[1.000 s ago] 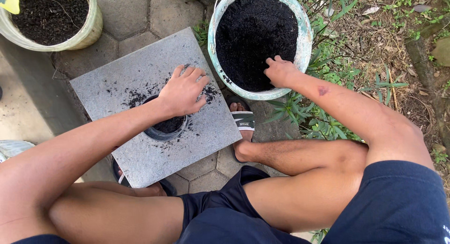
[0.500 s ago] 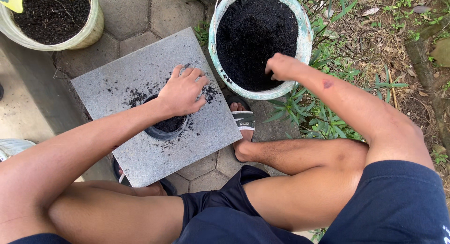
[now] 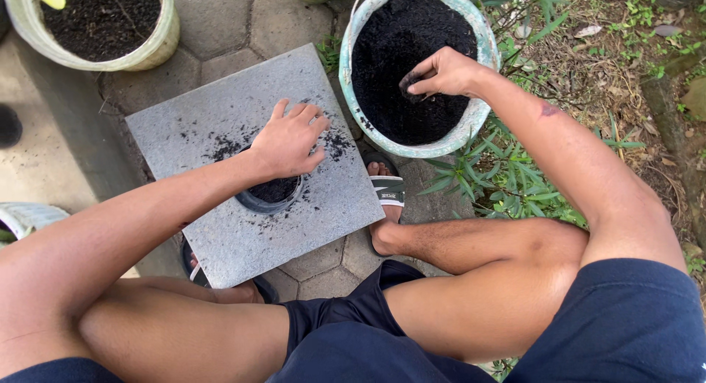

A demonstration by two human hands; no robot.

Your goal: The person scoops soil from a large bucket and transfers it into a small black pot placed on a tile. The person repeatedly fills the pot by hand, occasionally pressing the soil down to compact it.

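Observation:
My left hand (image 3: 288, 139) rests on the rim of a small dark pot (image 3: 271, 194) filled with black soil, gripping its upper edge. The pot stands on a grey square paving slab (image 3: 213, 133) dusted with spilled soil. My right hand (image 3: 441, 73) hovers inside a large pale-green bucket (image 3: 474, 122) of black soil, fingers pinched together around a clump of soil. My bare legs and dark shorts fill the lower part of the view.
Another pale bucket (image 3: 158, 48) holding soil and a yellow tag stands at the top left. My sandalled foot (image 3: 387, 194) sits between slab and green bucket. Hexagonal pavers lie underneath; weeds and dry leaves cover the ground at right.
My right hand has moved from the bucket's near rim deeper over the soil and closed on a clump. My left hand has stayed on the small pot.

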